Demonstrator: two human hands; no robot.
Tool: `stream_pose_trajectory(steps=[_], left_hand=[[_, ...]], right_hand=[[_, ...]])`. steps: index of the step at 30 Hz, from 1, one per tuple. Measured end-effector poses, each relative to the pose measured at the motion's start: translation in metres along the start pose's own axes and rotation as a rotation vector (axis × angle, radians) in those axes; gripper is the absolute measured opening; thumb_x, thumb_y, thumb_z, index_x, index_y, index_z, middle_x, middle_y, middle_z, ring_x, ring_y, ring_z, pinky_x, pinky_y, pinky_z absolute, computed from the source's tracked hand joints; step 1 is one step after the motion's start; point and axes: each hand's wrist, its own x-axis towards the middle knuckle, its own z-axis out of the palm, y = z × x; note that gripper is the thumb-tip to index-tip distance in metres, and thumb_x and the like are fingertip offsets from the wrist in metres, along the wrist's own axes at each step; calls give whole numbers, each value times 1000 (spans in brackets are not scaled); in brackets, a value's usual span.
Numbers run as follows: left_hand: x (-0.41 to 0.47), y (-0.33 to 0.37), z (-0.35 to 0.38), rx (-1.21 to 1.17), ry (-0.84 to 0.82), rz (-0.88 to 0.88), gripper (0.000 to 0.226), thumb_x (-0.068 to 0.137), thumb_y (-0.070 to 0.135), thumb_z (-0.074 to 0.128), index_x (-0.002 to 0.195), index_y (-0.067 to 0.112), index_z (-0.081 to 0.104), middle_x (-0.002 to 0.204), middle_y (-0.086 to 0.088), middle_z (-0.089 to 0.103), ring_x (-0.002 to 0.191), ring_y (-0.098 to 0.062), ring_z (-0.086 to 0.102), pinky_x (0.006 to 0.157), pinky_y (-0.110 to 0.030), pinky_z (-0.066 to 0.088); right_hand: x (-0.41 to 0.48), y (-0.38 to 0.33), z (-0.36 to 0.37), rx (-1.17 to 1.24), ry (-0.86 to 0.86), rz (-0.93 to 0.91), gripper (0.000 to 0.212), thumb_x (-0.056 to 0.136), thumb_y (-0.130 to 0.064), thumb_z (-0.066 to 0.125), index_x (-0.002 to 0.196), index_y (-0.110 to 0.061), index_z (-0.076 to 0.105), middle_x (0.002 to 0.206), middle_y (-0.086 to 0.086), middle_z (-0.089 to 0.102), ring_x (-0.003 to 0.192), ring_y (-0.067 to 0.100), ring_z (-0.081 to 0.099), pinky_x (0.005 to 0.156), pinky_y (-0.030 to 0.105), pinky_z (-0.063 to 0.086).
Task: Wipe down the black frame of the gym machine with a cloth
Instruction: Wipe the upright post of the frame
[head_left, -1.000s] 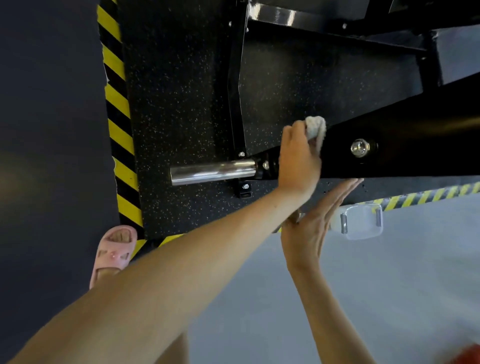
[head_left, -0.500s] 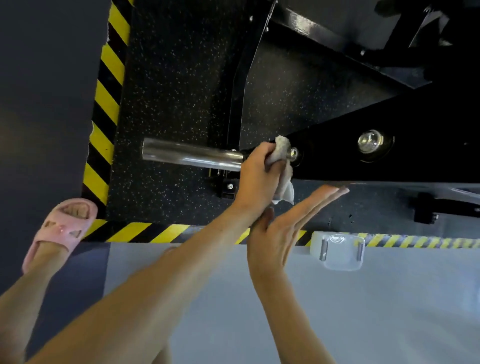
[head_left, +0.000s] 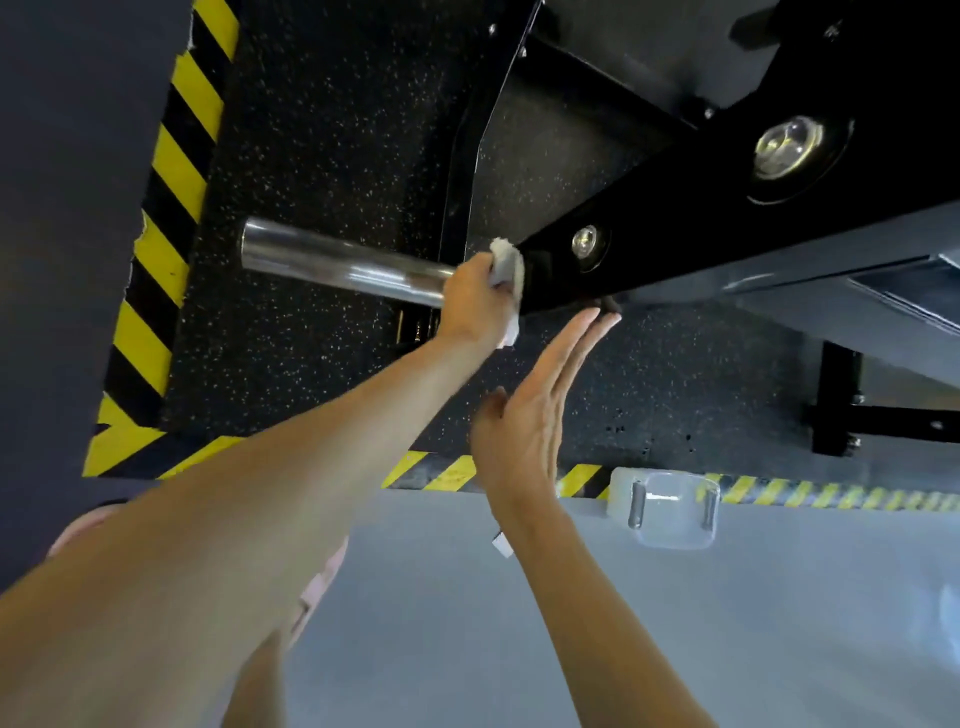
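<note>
Curled round a pale cloth, the left grip presses it against the lower-left end of the black frame, just where a chrome bar juts out towards the left. Most of the cloth is hidden inside the fingers; one bunch shows above the knuckles and a corner hangs out below the palm. The right grip is flat and holds nothing, fingers straight and together. Its fingertips reach the frame's lower edge, though shadow there makes it impossible to tell whether they touch.

Two shiny bolt heads sit in the frame's face, a smaller one just beside the cloth and a larger one further up to the right. The frame runs out of view at the top and right edges.

Below lie a speckled black mat, edged with yellow-and-black tape, and grey floor. A clear plastic block with two metal pins lies on the tape line. A pink slipper is mostly hidden behind the left forearm.
</note>
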Motion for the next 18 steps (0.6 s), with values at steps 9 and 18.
stream_pose_trajectory(steps=[9, 18], left_hand=[[-5, 0, -12, 135, -107, 98, 10, 86, -4, 50, 88, -1, 59, 81, -8, 57, 80, -24, 56, 65, -20, 36], [11, -2, -5, 133, 0, 427, 14, 93, 4, 51, 84, 3, 62, 80, -7, 62, 76, -18, 59, 72, -30, 50]], right_hand=[[8, -30, 9, 133, -33, 207, 108, 61, 24, 35, 147, -9, -23, 154, 3, -34, 142, 8, -21, 114, 22, -16], [5, 1, 28, 30, 122, 55, 116, 53, 24, 35, 151, -13, -15, 156, 0, -27, 147, 18, -16, 120, 41, -7]])
